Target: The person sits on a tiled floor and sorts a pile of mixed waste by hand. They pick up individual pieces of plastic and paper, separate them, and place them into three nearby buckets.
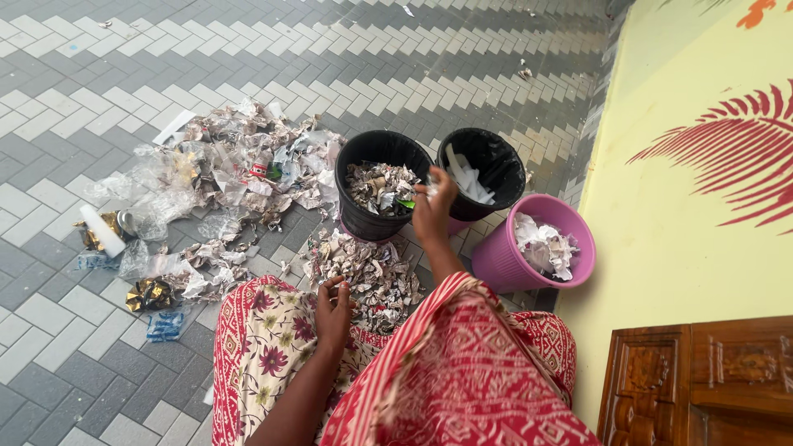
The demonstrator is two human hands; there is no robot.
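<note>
Right hand (433, 206) pinching a paper scrap (430, 189) between two black bins (382, 196), left hand (333, 312) apparently closed on paper near the scrap pile (363, 272), pink bin (535, 244) right of them

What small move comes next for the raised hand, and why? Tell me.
Probably let go: the right hand holds a scrap at the rims of the two black bins, both already holding paper. The left hand rests at the paper heap.
</note>
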